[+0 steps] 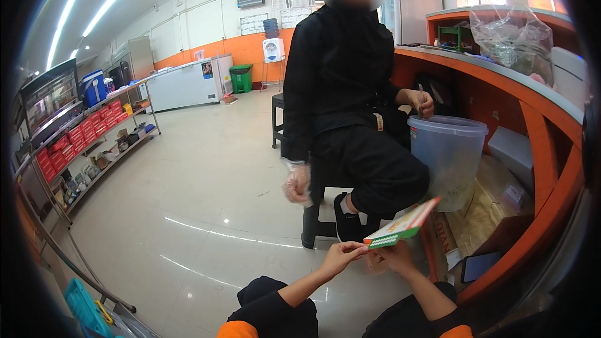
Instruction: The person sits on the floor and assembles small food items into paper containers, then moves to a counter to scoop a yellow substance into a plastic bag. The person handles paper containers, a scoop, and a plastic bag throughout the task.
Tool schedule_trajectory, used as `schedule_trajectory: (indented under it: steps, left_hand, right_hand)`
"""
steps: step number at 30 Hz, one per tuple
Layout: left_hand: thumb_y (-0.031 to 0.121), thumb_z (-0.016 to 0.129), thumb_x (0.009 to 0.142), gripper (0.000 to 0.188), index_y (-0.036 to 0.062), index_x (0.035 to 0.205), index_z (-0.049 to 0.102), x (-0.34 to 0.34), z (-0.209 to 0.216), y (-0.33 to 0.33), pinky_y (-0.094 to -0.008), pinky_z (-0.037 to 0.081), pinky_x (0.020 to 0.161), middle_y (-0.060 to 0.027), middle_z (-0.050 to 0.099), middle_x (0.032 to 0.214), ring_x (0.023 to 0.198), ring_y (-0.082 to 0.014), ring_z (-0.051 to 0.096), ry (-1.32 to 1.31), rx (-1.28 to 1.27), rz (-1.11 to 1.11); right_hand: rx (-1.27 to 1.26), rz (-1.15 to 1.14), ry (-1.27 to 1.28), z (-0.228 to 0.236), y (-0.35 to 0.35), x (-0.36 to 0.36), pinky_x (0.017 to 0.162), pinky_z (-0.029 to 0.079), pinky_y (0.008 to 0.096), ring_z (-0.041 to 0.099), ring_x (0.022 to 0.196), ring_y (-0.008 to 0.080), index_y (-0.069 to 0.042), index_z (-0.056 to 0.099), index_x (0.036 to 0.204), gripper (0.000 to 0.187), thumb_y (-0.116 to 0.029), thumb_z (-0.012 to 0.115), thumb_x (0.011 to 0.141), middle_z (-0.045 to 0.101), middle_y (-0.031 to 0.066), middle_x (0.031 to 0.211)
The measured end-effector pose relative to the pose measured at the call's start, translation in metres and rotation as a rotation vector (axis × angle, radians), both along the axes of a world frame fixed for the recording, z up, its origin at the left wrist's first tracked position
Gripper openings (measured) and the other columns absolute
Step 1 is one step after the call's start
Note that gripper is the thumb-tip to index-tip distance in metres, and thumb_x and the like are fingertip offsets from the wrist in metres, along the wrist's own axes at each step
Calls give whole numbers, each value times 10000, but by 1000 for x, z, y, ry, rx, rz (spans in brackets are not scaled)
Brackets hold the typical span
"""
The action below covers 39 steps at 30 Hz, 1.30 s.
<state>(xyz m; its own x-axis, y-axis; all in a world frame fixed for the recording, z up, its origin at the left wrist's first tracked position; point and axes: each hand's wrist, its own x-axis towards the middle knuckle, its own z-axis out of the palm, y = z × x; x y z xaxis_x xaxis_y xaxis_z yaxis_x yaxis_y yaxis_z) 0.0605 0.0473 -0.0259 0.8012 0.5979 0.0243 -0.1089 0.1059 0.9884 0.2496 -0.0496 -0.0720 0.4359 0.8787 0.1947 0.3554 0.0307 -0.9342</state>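
Note:
Between my two hands is a thin folded carton point(404, 223), white, orange and green, tilted up toward the far right. My left hand point(343, 256) pinches its near left corner with thumb and fingers. Under its near edge, my right hand point(394, 256) grips the carton from below, its fingers partly hidden by it. Just beyond the carton, a person in black point(341, 69) sits on a dark stool point(311, 213). The person's one hand point(297, 184) wears a clear glove and hangs down; the other point(422, 103) holds a thin utensil over a translucent bucket point(447, 156).
On the right runs an orange counter point(488, 66) with a plastic bag point(510, 37) on top. A phone point(481, 267) and a cardboard box point(507, 241) lie below it. At left stands a metal shelf point(116, 161) with red boxes point(81, 134). A chest freezer point(181, 84) and green bin point(241, 79) are farther back.

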Motion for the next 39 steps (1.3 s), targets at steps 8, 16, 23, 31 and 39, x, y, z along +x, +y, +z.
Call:
schedule_trajectory:
  steps: [8, 16, 23, 31, 39]
  left_hand:
    - [279, 639, 907, 291, 34, 1061, 674, -3, -2, 10, -233, 510, 803, -12, 673, 992, 921, -82, 620, 20, 31, -95]
    - [230, 654, 898, 251, 18, 1031, 674, -3, -6, 15, -219, 509, 771, -27, 683, 940, 888, -84, 628, 28, 74, -139]
    - [188, 683, 871, 202, -4, 930, 659, 0, -2, 8, -216, 502, 742, -37, 681, 874, 815, -79, 631, 5, 100, -21]
    - [172, 705, 842, 209, -7, 924, 635, -1, 11, -6, -245, 508, 772, -50, 671, 863, 828, -89, 635, 92, 373, 95]
    - [146, 694, 814, 220, -41, 867, 592, -4, 15, -13, -277, 506, 780, -111, 667, 823, 810, -137, 651, -29, 576, 160]
  right_hand:
    - [-37, 113, 49, 53, -15, -19, 671, 530, 243, 649, 791, 119, 1, 693, 957, 137, -63, 694, 836, 698, 66, 942]
    - [-9, 133, 57, 68, -18, -34, 749, 552, 270, 671, 854, 153, 30, 666, 990, 181, -41, 699, 826, 696, 93, 943]
    - [7, 120, 80, 68, -17, -34, 773, 555, 271, 669, 868, 156, 25, 651, 1043, 268, -57, 728, 800, 682, 95, 973]
    - [-3, -7, -168, 36, -19, -26, 772, 498, 354, 671, 885, 214, -107, 696, 1008, 372, -350, 717, 727, 699, 88, 951]
    - [125, 14, -168, 36, -13, -32, 786, 514, 321, 638, 918, 167, 3, 636, 1031, 250, -81, 684, 800, 659, 91, 994]
